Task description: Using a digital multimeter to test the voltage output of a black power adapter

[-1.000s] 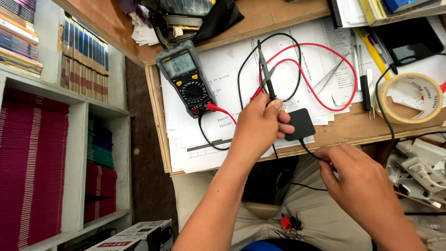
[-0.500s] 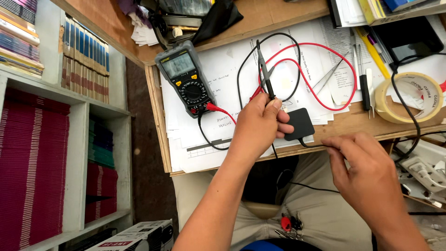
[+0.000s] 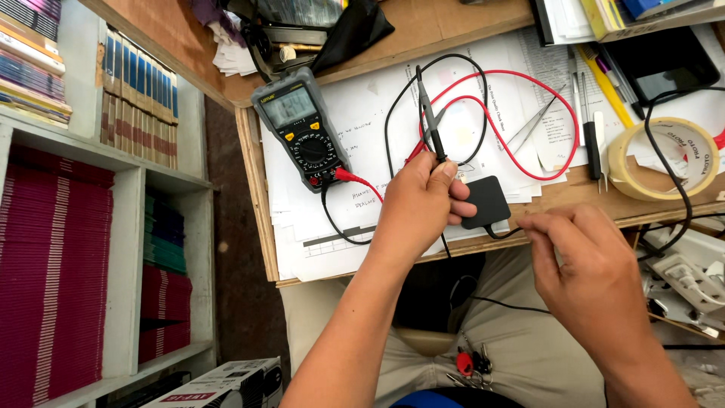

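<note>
While the left hand (image 3: pixel 419 208) pinches the black probe (image 3: pixel 429 121), its long axis pointing away, the right hand (image 3: pixel 585 272) pinches the thin black cable (image 3: pixel 498 233) running from the black adapter (image 3: pixel 487 202) between them.

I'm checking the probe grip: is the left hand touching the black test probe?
Touching. The head view shows the left hand closed around the black test probe, thumb and fingers pinching its lower end, with no gap visible.

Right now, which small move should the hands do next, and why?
Probably bring the right hand, pinching the thin black cable end, up to the black probe held by the left hand. The two are close but apart, and the multimeter is on.
</note>
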